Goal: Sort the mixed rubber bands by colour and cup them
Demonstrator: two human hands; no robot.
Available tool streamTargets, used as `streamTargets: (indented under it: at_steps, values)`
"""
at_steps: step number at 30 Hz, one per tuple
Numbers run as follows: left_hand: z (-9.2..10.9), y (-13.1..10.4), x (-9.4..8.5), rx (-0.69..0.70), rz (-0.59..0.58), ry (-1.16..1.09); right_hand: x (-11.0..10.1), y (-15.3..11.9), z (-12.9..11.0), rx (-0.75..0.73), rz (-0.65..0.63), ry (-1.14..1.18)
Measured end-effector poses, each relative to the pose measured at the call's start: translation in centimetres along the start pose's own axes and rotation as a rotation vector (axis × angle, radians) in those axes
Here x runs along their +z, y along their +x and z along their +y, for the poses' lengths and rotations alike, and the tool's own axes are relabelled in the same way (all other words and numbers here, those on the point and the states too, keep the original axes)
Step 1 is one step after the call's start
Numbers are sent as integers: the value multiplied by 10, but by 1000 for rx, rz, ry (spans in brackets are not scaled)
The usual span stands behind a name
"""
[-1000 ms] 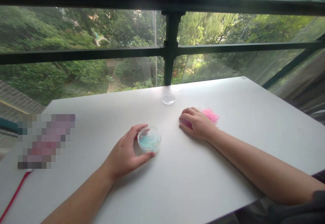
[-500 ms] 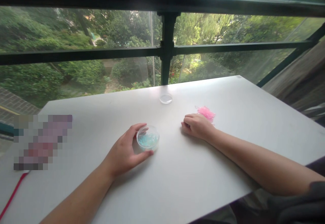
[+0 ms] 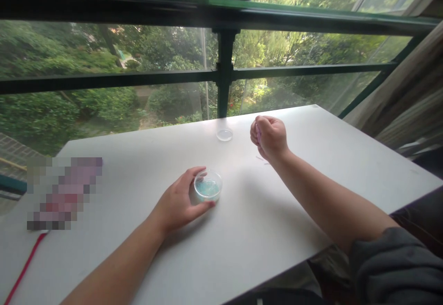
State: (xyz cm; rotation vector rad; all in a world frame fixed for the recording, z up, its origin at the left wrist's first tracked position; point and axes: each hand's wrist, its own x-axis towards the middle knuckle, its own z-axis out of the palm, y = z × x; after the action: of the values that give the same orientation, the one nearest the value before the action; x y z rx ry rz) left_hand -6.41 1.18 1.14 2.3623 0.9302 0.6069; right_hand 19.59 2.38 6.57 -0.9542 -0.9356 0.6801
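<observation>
My left hand (image 3: 180,203) is wrapped round a clear round container (image 3: 208,187) on the white table, thumb at its near side and fingers at its far side. Light blue-green material lies inside the container. Raised over the table's right part, my right hand (image 3: 272,136) is closed in a fist, and a little pinkish-purple material shows between its fingers. A few thin purple pieces (image 3: 259,158) lie on the table below that fist. Near the back edge rests a clear round lid (image 3: 224,134).
The white table (image 3: 138,157) stands against a dark green railing (image 3: 224,74) with glass. A blurred-out purple and red object (image 3: 65,194) lies at the left, with a red strap (image 3: 26,266) running from it. Curtain-like fabric (image 3: 408,92) hangs at the right.
My right hand has risen from the table and closed; the pink pile beside it no longer shows. My left hand stays round the container. The view has shifted slightly.
</observation>
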Motion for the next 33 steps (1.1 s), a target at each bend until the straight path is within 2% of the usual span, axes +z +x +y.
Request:
streamTargets:
  at_steps: [8,13,22,33]
  values:
    - [5,-1,3,-33,54,-104,58,-26,5,105,-136,180]
    - [3,0,6,-66,83,-107,82,-46,18,191,-254,181]
    - [2,1,6,-127,131,-134,102,-49,28,210,-271,191]
    - [1,1,5,-174,148,-116,113,-53,34,198,-312,145]
